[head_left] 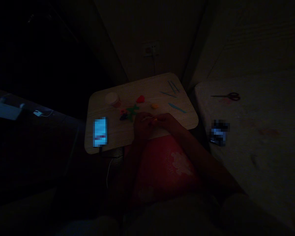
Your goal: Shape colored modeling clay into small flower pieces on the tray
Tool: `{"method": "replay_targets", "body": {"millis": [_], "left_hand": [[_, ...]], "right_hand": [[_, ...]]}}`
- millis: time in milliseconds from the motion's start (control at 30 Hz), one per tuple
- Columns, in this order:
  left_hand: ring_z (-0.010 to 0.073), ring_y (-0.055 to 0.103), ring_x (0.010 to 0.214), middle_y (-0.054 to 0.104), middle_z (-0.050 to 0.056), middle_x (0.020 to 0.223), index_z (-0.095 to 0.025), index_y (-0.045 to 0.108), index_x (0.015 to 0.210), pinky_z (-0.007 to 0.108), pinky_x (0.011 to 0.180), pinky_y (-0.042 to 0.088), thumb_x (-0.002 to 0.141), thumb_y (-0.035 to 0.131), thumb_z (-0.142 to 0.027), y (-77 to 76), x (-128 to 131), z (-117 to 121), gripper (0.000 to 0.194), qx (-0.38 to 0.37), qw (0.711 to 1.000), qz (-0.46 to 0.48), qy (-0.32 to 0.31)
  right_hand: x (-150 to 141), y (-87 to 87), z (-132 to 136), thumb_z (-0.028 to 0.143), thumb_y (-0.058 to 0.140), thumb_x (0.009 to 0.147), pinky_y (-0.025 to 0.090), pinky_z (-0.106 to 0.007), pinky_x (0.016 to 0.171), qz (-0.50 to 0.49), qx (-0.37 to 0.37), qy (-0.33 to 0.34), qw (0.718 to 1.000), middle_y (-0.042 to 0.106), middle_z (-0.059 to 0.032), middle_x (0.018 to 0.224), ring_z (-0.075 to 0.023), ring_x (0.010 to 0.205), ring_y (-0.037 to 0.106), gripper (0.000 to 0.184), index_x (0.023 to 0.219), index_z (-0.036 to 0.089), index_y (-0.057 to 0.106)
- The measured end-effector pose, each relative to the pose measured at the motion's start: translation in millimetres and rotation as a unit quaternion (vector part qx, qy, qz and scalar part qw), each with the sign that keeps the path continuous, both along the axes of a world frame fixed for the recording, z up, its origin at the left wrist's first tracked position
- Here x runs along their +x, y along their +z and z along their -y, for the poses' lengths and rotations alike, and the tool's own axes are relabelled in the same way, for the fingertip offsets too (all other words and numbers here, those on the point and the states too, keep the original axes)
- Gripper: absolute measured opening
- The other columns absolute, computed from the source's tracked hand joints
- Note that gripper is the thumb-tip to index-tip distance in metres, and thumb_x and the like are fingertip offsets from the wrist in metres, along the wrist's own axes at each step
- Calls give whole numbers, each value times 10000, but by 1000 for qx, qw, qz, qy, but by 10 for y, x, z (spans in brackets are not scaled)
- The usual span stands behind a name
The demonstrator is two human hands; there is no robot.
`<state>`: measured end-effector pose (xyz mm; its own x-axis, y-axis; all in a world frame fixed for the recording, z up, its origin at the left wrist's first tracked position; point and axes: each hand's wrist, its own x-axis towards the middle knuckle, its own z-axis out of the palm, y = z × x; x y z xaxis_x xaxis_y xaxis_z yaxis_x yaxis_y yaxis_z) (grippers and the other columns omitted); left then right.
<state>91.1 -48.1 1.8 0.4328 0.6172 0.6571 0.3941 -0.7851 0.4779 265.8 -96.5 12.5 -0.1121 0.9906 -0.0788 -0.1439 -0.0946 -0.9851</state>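
Over the near edge of a small wooden-topped table (118,131), my left hand (143,124) and my right hand (166,120) meet with fingers bent together. A small bit of orange-yellow modelling clay (155,119) shows between the fingertips; the dark hides most of it. Just beyond the hands lie a green clay piece (132,111) with several arms, a yellow-orange lump (154,106) and a red lump (140,99). Left of the green piece are a pinkish-red clay piece (123,111) and a dark blue one (123,116).
A lidded tub (112,99) stands at the table's back left, and a lit phone (100,132) lies front left. Thin blue sticks (171,87) and a flat blue clay knife (177,108) lie right. Scissors (233,96) and a blurred-out device (218,133) rest on the right-hand surface.
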Motion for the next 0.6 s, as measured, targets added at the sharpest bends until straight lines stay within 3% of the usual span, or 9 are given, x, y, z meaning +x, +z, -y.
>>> {"method": "replay_targets", "body": {"millis": [133, 333, 600], "left_hand": [[209, 662, 1026, 711, 62, 1075, -234, 771, 966, 378, 894, 559, 992, 675, -389, -8, 10, 3, 184, -6, 1000, 27, -11], [226, 683, 1074, 688, 78, 1169, -232, 754, 1037, 392, 876, 594, 949, 721, -404, -16, 2, -4, 196, -42, 998, 43, -16], [224, 691, 1054, 693, 81, 1149, -243, 746, 1064, 412, 898, 607, 959, 693, -489, 25, 8, 12, 273, -30, 998, 48, -22]], "right_hand": [[-9, -13, 0, 554, 854, 731, 526, -333, 833, -11, -10, -5, 1000, 793, -46, 845, -216, 856, 707, 379, 843, 193, 834], [59, -36, -3, 619, 857, 717, 525, -386, 967, -103, -42, -14, 994, 812, -71, 932, -233, 918, 729, 447, 875, 201, 832], [48, -2, -19, 596, 856, 738, 527, -327, 870, -70, -36, 11, 997, 802, -51, 905, -197, 859, 708, 451, 917, 183, 824]]}}
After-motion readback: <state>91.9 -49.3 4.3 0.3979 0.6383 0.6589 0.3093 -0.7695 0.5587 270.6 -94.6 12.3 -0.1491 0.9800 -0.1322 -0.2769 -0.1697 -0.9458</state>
